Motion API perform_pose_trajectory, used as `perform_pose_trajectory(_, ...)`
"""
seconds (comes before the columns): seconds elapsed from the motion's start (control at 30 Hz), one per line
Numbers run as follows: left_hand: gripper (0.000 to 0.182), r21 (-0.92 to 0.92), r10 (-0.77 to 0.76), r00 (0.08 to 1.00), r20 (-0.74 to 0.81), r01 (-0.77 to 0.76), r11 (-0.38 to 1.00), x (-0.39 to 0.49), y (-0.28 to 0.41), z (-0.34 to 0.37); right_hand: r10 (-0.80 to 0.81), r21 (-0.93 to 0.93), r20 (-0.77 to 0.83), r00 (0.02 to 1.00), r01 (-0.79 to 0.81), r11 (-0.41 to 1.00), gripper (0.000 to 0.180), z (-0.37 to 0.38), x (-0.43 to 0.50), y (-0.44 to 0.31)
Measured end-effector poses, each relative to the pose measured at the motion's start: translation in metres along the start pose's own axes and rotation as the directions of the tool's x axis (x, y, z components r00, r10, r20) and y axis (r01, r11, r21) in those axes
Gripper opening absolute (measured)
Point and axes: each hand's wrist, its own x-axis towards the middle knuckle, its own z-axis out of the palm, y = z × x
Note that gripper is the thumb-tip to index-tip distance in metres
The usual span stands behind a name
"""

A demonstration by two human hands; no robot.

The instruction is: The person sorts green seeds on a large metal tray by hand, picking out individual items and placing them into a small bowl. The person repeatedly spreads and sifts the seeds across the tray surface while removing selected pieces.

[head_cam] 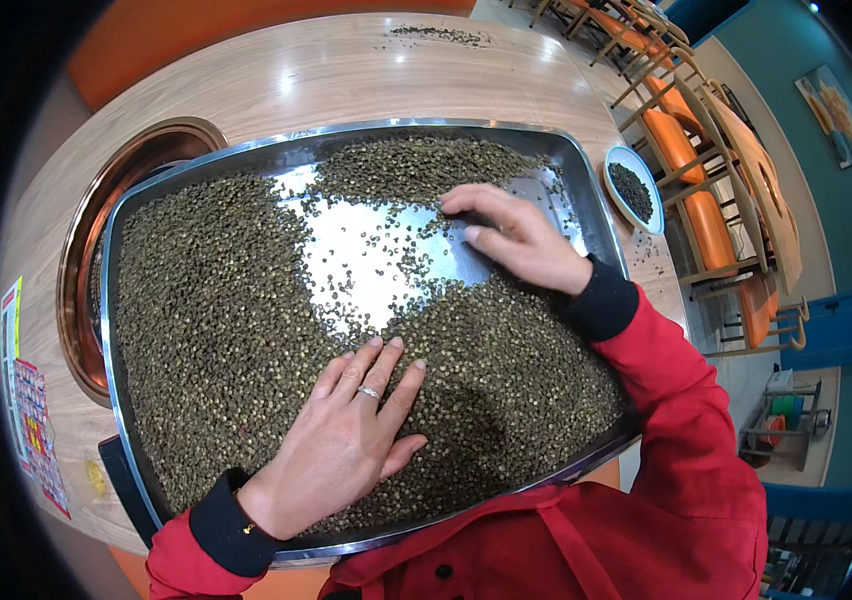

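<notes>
A large metal tray lies before me, spread with small dried green-brown husks that look like Sichuan peppercorns. My left hand, with a ring on one finger, rests palm down on the near part of the layer, fingers slightly spread. Toward the far right, my right hand is bent over the edge of a nearly bare, shiny patch of tray floor. Its thumb stands apart from the curled fingers, and I see nothing held. Scattered husks dot the bare patch; a thicker band runs along the far wall.
A round copper-coloured tray sits partly under the left side. A white bowl of dark grains stands right of the tray. Loose grains lie at the wooden table's far end. Printed sheets lie left; orange chairs stand right.
</notes>
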Motion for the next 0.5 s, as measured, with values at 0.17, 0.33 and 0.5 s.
perform_pose_trajectory(0.17, 0.075, 0.041, 0.083, 0.992, -0.092, -0.080, 0.996, 0.002, 0.000, 0.001, -0.137, 0.265, 0.349, 0.927, 0.043, 0.963, 0.028, 0.027, -0.006, -0.023)
perform_pose_trajectory(0.33, 0.081, -0.055, 0.019, 0.990, -0.141, -0.027, 0.998, 0.001, 0.000, -0.001, -0.057, 0.363, 0.259, 0.964, -0.042, 0.931, 0.023, 0.008, -0.012, -0.025)
perform_pose_trajectory(0.5, 0.080, -0.037, 0.013, 0.999, -0.036, -0.014, 0.999, 0.002, -0.001, 0.000, 0.268, -0.085, -0.383, 0.884, -0.323, 0.943, 0.025, -0.025, -0.007, 0.016)
